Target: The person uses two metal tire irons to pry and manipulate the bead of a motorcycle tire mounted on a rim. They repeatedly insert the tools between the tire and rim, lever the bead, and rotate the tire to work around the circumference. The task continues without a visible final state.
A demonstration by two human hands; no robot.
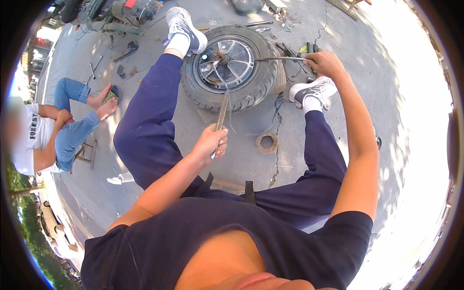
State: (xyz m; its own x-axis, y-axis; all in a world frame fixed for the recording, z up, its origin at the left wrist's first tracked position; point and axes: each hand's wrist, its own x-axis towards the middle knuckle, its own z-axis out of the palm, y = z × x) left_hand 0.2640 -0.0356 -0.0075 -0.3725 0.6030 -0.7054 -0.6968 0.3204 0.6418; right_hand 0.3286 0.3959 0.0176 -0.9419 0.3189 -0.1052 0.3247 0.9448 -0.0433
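A wheel with a black rubber tyre (193,86) and a spoked metal hub (235,73) lies in front of me, propped on something mostly hidden beneath it. My left hand (212,140) is wrapped round a flat metal tyre lever (222,112), whose far end reaches the tyre's near side. Out to the right, my right hand (325,64) grips a second, thinner tyre lever (282,58). That lever's tip meets the rim's right edge, seemingly between tyre and rim. My left shoe (182,26) presses against the tyre's far left side.
A brown ring (267,142) lies on cracked pavement, right of my left hand. Cables and tools (291,55) sit beside the wheel, near my right shoe (314,91). At the left a seated person (53,125) has folded arms. Machine parts (123,14) stand at the far left.
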